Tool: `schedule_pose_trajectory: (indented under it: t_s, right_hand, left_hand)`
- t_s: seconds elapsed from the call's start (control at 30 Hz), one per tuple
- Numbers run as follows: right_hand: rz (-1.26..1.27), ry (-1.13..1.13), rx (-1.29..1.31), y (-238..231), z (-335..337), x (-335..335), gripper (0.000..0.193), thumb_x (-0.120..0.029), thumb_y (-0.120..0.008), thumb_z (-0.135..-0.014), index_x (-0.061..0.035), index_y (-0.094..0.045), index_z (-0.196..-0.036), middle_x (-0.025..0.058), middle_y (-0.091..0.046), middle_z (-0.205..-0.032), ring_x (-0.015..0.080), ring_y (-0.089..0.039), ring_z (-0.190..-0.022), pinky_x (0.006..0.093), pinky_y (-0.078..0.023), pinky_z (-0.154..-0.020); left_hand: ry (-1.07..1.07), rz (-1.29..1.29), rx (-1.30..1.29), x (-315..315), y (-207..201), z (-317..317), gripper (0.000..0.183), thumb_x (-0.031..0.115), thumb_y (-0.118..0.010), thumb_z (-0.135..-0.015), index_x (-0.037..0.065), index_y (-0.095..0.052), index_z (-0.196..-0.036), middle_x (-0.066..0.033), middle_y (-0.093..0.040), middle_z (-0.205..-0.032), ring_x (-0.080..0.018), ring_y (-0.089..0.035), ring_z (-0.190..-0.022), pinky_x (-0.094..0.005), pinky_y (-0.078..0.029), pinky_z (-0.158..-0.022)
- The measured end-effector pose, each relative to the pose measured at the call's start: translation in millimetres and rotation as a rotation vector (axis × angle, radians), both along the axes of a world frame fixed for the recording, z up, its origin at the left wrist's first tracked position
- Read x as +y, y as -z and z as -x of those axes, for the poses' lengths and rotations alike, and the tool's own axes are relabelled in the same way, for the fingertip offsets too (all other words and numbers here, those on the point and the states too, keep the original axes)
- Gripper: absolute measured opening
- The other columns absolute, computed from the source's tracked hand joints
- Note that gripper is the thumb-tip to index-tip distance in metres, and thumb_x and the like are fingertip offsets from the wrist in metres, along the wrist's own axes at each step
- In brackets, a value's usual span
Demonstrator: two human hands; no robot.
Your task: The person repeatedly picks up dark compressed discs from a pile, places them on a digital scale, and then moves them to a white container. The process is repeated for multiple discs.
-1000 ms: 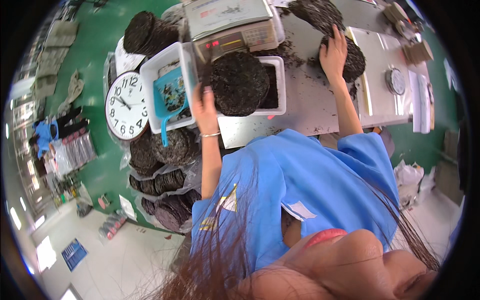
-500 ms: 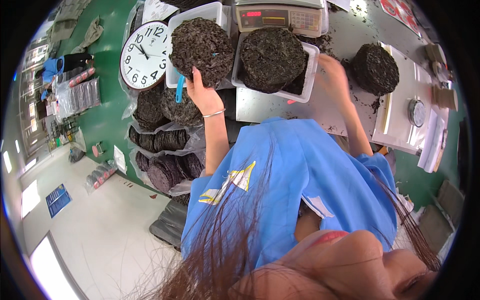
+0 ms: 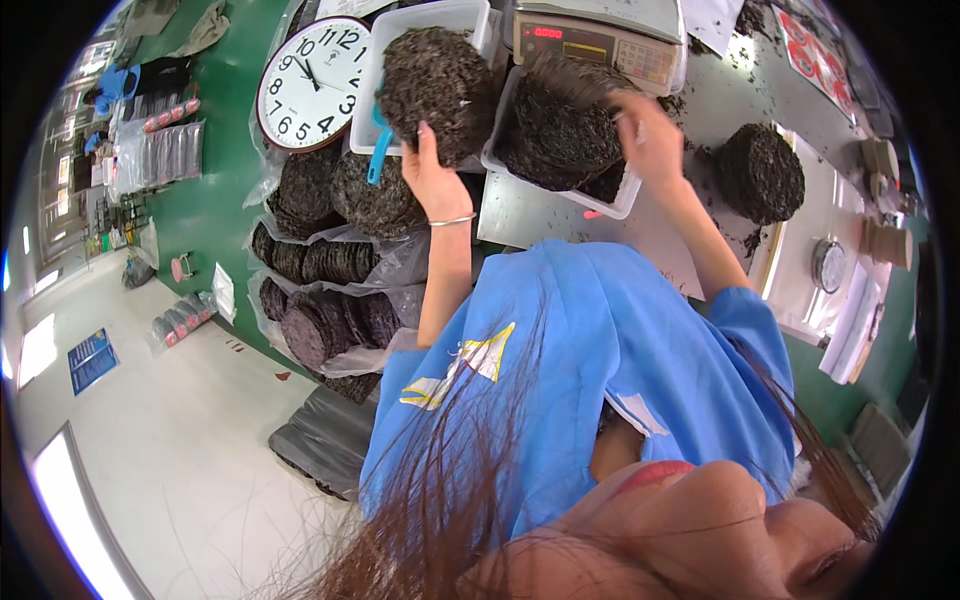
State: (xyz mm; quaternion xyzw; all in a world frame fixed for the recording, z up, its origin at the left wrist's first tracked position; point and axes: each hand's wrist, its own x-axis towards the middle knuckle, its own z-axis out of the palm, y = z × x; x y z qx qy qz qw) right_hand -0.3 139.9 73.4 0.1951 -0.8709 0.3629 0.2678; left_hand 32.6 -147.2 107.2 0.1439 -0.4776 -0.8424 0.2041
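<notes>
With fingers of the left hand (image 3: 440, 188), pinching a dark disc (image 3: 436, 92) at its lower edge, over the tub (image 3: 366, 122) near the clock (image 3: 312, 85). With fingers of the right hand (image 3: 656, 145), touching the edge of the top disc (image 3: 578, 78) on the stack (image 3: 560, 150) in the tray (image 3: 630, 198); too blurred to tell whether pinching or spread.

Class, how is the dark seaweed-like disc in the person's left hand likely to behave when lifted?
The dark seaweed-like disc is probably light and fairly stiff: the left hand grips one edge, with no obvious droop. It may be fragile, since dark flakes scattered on the grey table suggest shedding.
</notes>
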Motion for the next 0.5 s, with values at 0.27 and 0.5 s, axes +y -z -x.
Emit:
schedule_pose_trajectory:
  t_s: [0.27, 0.5]
  right_hand:
    - [1.177, 0.100, -0.436, -46, 42, -13, 0.029, -0.022, -0.060, -0.104, 0.0026, -0.063, -0.119, -0.0010, -0.063, -0.105, 0.0074, -0.052, -0.099, 0.0255, -0.042, -0.091]
    - [1.136, 0.228, -0.514, -7, 98, 5, 0.034, -0.028, -0.063, -0.102, 0.0030, -0.066, -0.116, 0.0001, -0.064, -0.099, 0.0066, -0.051, -0.095, 0.0244, -0.040, -0.084]
  left_hand:
    - [0.493, -0.542, -0.060, 43, 5, 35, 0.031, 0.021, -0.051, -0.096, 0.008, -0.062, -0.121, -0.0059, -0.065, -0.127, -0.0246, -0.059, -0.120, -0.0436, -0.046, -0.104]
    - [0.403, -0.161, -0.089, 68, 8, 43, 0.042, 0.029, -0.058, -0.098, 0.005, -0.055, -0.132, -0.0083, -0.059, -0.134, -0.0247, -0.057, -0.123, -0.0417, -0.045, -0.106]
